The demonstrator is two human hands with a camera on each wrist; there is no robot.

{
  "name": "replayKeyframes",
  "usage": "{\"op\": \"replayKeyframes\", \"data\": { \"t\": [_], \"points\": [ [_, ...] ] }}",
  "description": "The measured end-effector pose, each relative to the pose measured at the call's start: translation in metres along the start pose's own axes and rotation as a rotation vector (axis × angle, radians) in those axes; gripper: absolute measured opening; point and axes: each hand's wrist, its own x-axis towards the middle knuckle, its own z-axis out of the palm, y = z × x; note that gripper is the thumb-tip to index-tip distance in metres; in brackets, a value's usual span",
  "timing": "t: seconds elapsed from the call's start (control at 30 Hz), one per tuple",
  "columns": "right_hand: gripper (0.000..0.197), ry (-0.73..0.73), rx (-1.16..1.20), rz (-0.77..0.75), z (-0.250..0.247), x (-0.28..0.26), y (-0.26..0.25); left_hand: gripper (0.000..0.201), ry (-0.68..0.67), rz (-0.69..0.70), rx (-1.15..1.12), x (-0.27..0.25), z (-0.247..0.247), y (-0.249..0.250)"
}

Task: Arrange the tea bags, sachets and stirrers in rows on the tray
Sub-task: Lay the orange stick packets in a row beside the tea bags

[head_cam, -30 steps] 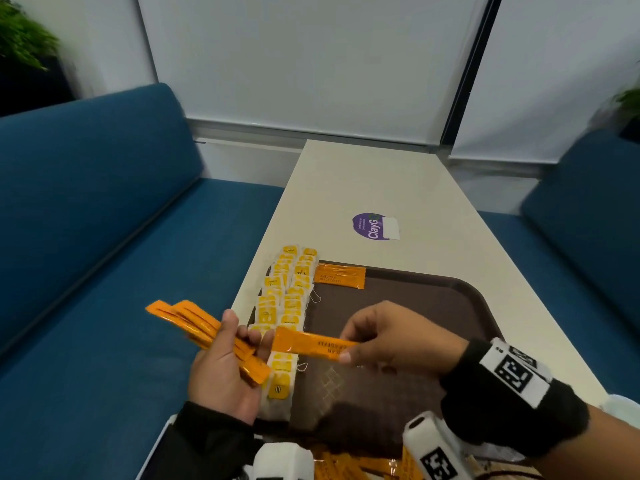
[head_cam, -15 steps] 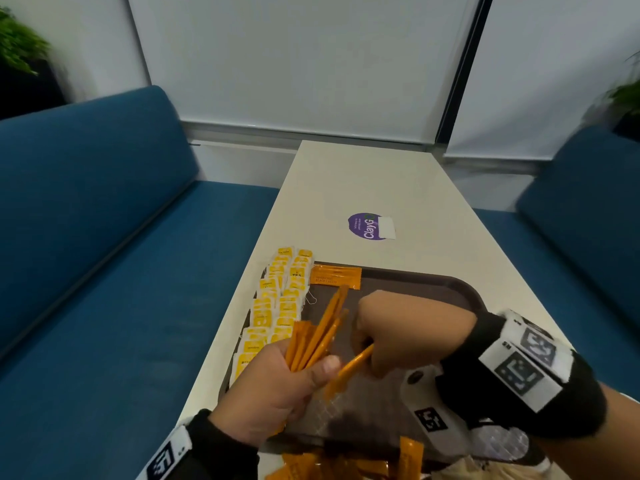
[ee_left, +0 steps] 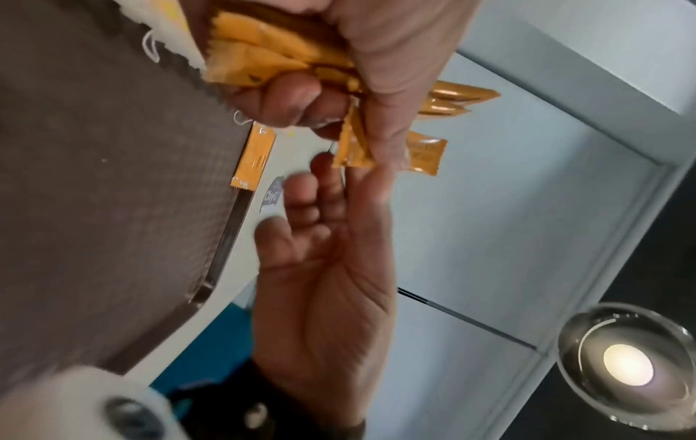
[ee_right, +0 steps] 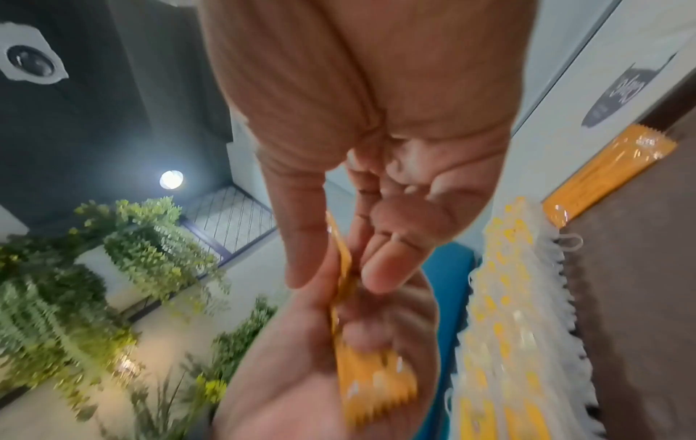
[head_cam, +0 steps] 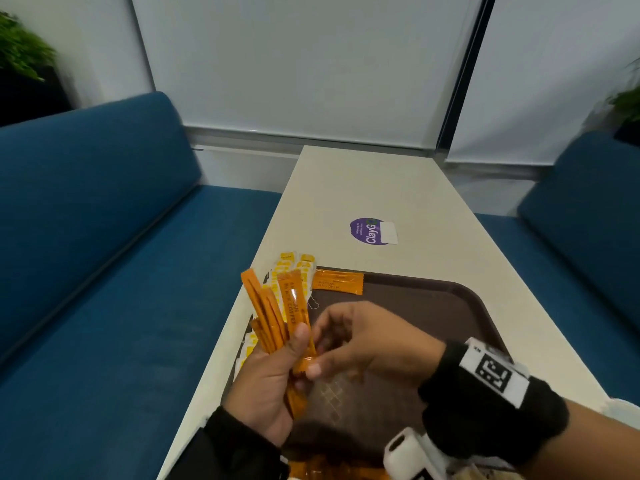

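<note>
My left hand (head_cam: 277, 372) grips a bundle of orange coffee sachets (head_cam: 277, 306) upright over the left side of the brown tray (head_cam: 450, 306). My right hand (head_cam: 323, 358) pinches the lower end of one sachet (head_cam: 304, 362) in that bundle between thumb and forefinger; the right wrist view shows this pinch on the sachet (ee_right: 344, 262). A row of yellow-tagged tea bags (head_cam: 294, 268) lies along the tray's left edge, partly hidden behind the bundle. One orange sachet (head_cam: 337, 281) lies flat at the tray's far left corner. No stirrers show.
The tray sits on a long white table (head_cam: 381, 181) with a purple sticker (head_cam: 372, 232) beyond it. Blue sofas (head_cam: 104, 271) flank the table on both sides. More orange sachets (head_cam: 329, 471) lie heaped at the near edge, below my hands.
A second ago my right hand held one sachet apart from the left hand's fan. The hands have come together, the bundle stands upright, and the right fingers now pinch its lower end.
</note>
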Motion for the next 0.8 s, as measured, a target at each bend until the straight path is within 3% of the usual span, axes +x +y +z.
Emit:
{"op": "replayKeyframes", "data": {
  "t": [0.13,0.23,0.3,0.37,0.43,0.53,0.63,0.8],
  "points": [
    [0.012,0.103,0.022,-0.034,0.014,0.005,0.011,0.033,0.067,0.034,-0.032,0.003,0.004,-0.004],
    [0.014,0.273,0.094,-0.061,0.006,0.011,0.011,0.024,0.125,0.013,-0.064,0.005,0.001,-0.002],
    [0.019,0.435,0.071,-0.076,-0.015,0.021,0.012,0.029,0.127,-0.035,-0.109,0.005,-0.006,0.000],
    [0.022,0.614,-0.068,-0.058,-0.049,0.038,0.017,0.037,0.120,-0.072,-0.146,0.004,-0.013,0.002],
    [0.021,0.700,-0.359,0.032,-0.086,0.054,0.029,0.039,0.112,-0.093,-0.170,0.002,-0.020,0.003],
    [0.012,0.596,-0.695,0.255,-0.124,0.075,0.052,0.039,0.115,-0.097,-0.171,0.000,-0.027,0.005],
    [0.010,0.496,-0.709,0.391,-0.129,0.095,0.072,0.035,0.130,-0.097,-0.151,0.000,-0.030,0.005],
    [0.006,0.438,-0.665,0.478,-0.117,0.126,0.080,0.030,0.144,-0.118,-0.107,0.002,-0.035,0.003]
  ]
}}
